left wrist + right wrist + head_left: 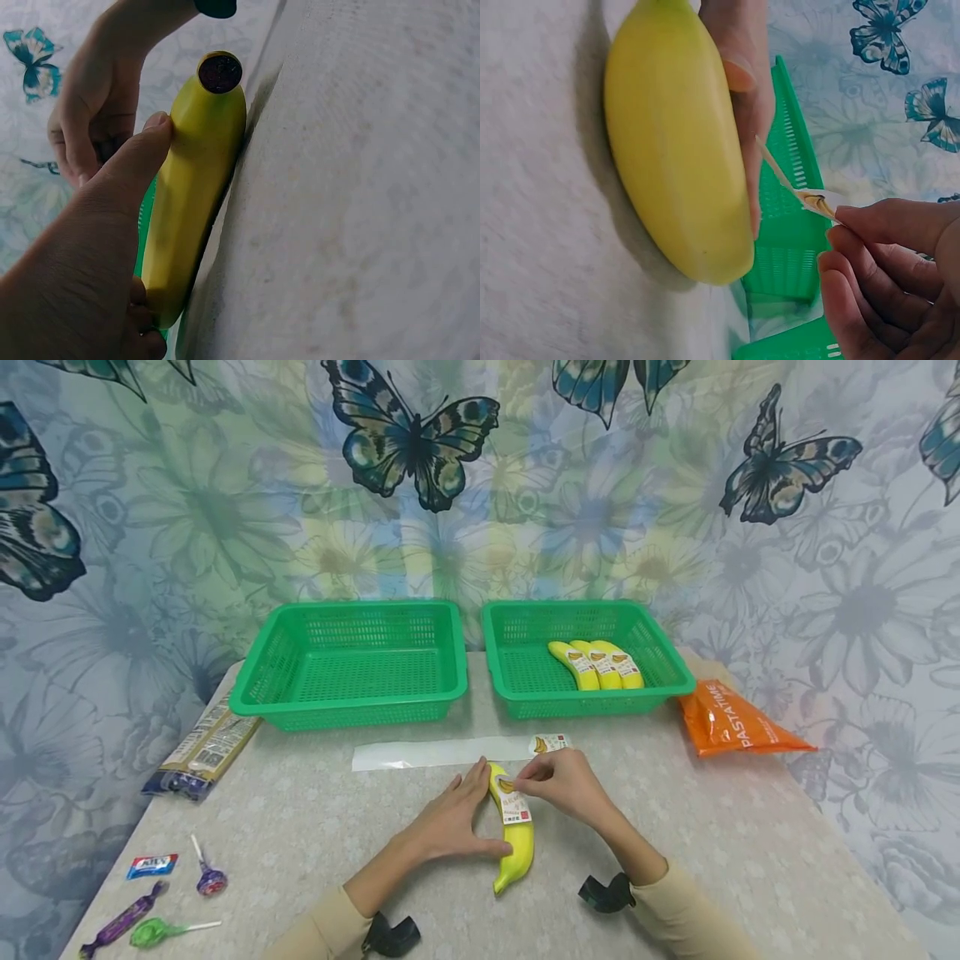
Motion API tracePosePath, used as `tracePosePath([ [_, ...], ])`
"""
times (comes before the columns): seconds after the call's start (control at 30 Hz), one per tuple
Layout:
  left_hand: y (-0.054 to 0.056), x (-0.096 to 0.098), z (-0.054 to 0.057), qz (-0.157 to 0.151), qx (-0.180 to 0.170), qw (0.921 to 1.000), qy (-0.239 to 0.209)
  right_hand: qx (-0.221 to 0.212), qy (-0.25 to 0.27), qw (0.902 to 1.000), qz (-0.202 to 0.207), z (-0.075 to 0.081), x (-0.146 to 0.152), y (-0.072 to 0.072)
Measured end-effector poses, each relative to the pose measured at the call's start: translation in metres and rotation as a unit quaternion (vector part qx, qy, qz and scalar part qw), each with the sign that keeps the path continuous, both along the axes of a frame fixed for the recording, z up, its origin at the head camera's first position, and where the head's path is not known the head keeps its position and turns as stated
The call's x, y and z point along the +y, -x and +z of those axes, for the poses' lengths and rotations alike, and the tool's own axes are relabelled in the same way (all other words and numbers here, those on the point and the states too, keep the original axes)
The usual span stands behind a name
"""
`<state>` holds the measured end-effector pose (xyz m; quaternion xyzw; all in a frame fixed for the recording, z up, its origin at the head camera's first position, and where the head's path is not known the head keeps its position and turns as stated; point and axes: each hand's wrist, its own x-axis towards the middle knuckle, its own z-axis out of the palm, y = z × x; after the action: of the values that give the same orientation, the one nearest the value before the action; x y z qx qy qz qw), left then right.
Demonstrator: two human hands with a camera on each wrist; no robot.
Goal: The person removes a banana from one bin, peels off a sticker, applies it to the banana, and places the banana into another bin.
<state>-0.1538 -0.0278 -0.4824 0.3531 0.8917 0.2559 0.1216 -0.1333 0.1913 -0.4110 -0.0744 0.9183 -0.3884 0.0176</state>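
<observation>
A yellow banana (519, 850) lies on the table in front of me, stem toward me. My left hand (448, 825) holds it from the left side, thumb near the stem and fingers by the far end. Between thumb and fingertips my right hand (567, 783) pinches the end of a white sticker (515, 810) with a banana picture. In the right wrist view, the sticker (815, 201) stands off the banana (679, 142), seen nearly edge-on. Just beyond the hands lies a white backing strip (442, 753) with another sticker (551, 742) at its right end.
Several labelled bananas (597, 665) lie in the right green basket (525, 702); the left green basket (352, 714) stands beside it. An orange bag (738, 722) is far right, pasta packets (206, 747) far left. Lollipops (212, 882) and wrapped sweets (123, 918) lie front left.
</observation>
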Motion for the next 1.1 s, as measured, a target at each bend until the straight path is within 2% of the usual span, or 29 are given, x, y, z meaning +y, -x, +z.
tracePosePath([
  [0.4, -0.001, 0.000, -0.003, 0.005, 0.004, 0.9999, 0.008, -0.034, -0.004, 0.9990, 0.028, -0.008, -0.001, 0.000],
  [0.63, -0.001, 0.001, -0.002, 0.009, 0.006, 0.9998, 0.017, -0.040, -0.010, 0.9988, 0.027, -0.010, -0.001, 0.001],
  [0.83, 0.000, 0.001, 0.000, 0.013, 0.009, 0.9999, -0.004, -0.045, -0.011, 0.9986, 0.025, -0.011, -0.002, 0.003],
  [1.0, -0.001, 0.002, -0.002, 0.021, 0.000, 0.9997, -0.015, -0.054, -0.012, 0.9982, 0.022, -0.012, -0.002, 0.003],
  [1.1, -0.001, 0.002, -0.003, 0.022, 0.008, 0.9996, -0.015, -0.056, -0.014, 0.9981, 0.024, -0.014, -0.001, 0.004],
])
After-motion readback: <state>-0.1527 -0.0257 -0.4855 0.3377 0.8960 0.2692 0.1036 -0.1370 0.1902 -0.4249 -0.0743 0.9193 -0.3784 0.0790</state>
